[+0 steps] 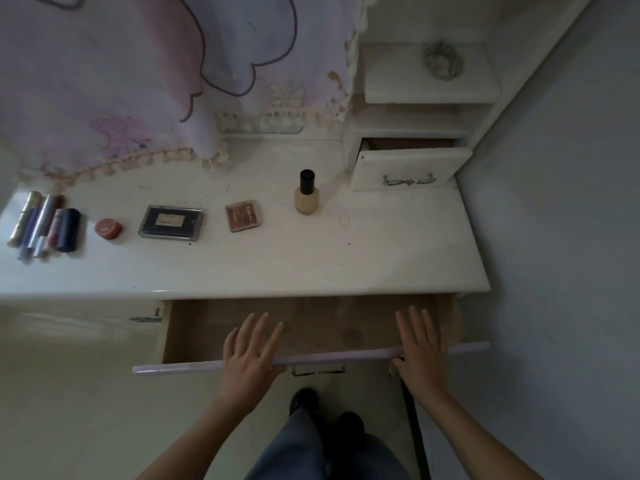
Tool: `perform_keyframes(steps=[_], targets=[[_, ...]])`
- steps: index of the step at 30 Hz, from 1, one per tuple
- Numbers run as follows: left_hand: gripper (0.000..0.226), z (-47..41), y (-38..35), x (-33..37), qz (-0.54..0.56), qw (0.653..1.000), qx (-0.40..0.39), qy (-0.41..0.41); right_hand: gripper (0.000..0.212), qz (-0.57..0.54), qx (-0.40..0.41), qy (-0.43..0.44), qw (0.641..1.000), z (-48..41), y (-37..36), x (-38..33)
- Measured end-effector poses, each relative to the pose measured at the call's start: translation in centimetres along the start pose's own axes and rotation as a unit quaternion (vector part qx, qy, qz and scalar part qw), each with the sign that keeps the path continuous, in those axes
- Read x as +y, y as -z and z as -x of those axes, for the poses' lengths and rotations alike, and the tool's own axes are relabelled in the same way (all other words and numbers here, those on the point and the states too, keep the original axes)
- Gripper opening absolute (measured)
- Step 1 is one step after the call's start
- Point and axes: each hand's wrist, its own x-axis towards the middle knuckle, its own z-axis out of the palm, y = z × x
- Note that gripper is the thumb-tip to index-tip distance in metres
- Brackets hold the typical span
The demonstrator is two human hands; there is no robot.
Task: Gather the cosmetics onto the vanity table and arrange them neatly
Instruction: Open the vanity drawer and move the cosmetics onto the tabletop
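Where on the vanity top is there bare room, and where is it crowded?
Bare: the front strip of the vanity top along its edge, and the right end between foundation bottle and small drawer. Crowded: far left, tubes bunched beside the red jar.

A bedroom: cream vanity table (pixel 242 268), cosmetics (pixel 45 223), fringed cloth (pixel 104 81).

Light level: dim, flat, greyish indoor light.
Source: out of view; the tabletop (pixel 242 268) is brightest toward its left front edge.
Glare: pale sheen on the glossy cabinet front (pixel 69 327) and along the table's rim.
Shadows: soft and diffuse; the inside of the open drawer (pixel 311 327) is murky brown.
Distortion: wide-angle bowing, straight edges curve near the corners.
Sharpness: soft throughout; the tubes (pixel 45 223) at the left edge are smeared.
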Motion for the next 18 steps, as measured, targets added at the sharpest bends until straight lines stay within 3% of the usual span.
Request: perform_keyframes(steps=[3, 6, 11, 18], targets=[[0.106, -1.0, 0.0, -0.8, 0.015, 0.999, -0.049, 0.010, 0.123, 0.023, -0.009, 0.029, 0.999, -0.9, 0.1, 0.3], [0.119, -2.2, 0.0, -1.7, 0.012, 0.997, -0.068, 0.029, 0.120, 0.047, -0.002, 0.037, 0.998, -2.0, 0.3, -0.2], [0.115, -5.3, 0.4, -1.9, -0.024, 0.995, -0.085, 0.049, 0.115, 0.067, 0.006, 0.010, 0.998, -4.6, 1.4, -1.2], [0.105, -8.3, 0.2, -2.7, -0.002, 0.984, -0.144, 0.109, 0.073, 0.018, -0.044, -0.005, 0.999, -7.7, 2.7, -2.2]])
